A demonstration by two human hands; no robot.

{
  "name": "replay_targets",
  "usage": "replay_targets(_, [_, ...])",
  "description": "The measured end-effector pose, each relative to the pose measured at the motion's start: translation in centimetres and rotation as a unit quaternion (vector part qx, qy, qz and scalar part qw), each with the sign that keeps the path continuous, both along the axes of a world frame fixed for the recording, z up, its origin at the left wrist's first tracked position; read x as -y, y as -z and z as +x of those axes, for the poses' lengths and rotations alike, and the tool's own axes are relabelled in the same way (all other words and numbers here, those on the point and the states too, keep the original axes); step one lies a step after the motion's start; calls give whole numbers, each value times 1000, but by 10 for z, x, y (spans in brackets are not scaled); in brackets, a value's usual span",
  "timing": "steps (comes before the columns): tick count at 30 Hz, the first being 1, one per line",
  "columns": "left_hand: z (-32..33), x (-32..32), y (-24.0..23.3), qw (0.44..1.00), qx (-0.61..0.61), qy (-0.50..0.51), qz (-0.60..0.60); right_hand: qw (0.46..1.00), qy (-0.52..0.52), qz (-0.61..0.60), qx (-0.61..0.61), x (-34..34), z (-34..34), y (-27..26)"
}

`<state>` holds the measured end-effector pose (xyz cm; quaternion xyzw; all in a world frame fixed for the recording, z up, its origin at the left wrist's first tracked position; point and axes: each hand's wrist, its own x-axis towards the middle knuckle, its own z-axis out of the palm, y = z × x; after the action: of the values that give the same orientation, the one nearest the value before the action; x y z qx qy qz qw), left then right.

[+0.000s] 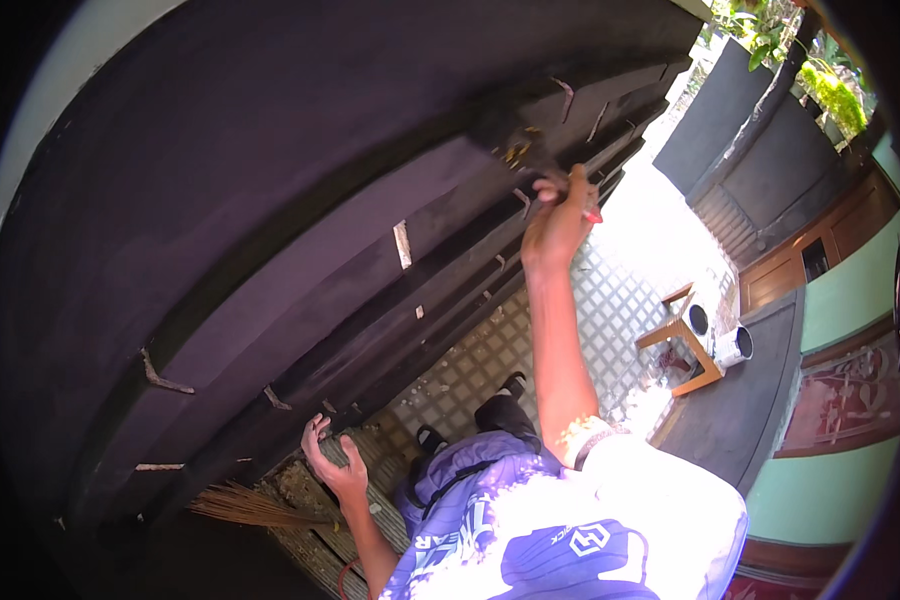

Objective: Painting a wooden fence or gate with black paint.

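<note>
My right hand (559,229) is raised, gripping a wide paintbrush (523,150) that is blurred and partly lost against the dark surface. The brush head lies over the ledges of a dark-coated stepped wall (232,187); whether it touches is hard to tell. Pale bare strips, such as a patch (402,244) on one ledge, show through the dark coat. Lower down, my left hand (336,461) holds nothing, its fingers apart and curled near the foot of the wall.
Below my left hand is a slatted wooden bench (330,551) with a stick broom (259,508). On the right, a wooden stool (694,352) stands with paint cans (733,345) by it. Patterned tiles (454,375) cover the floor. Beyond are a green house wall (832,495) and a brown door (784,266).
</note>
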<state>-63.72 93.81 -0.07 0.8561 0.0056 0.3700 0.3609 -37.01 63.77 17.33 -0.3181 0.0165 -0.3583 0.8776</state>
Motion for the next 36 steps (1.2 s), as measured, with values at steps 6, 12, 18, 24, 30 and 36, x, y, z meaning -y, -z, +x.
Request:
replay_targets(6, [16, 25, 7, 999, 36, 31, -16, 956, 260, -68, -117, 76, 5, 62])
replay_targets(12, [59, 74, 9, 995, 13, 94, -43, 945, 145, -144, -256, 133, -67, 173])
replay_targets(18, [137, 154, 6, 958, -12, 288, -13, 913, 149, -93, -367, 206, -119, 245])
replay_targets(24, [202, 265, -7, 909, -141, 392, -20, 878, 166, 54, -445, 306, -129, 288])
replay_targets(30, [245, 372, 44, 719, -460, 439, 280, 890, 215, 96, -391, 401, -157, 342])
replay_targets(36, [260, 510, 47, 608, -430, 638, 194, 821, 247, 92, -506, 465, -215, 339])
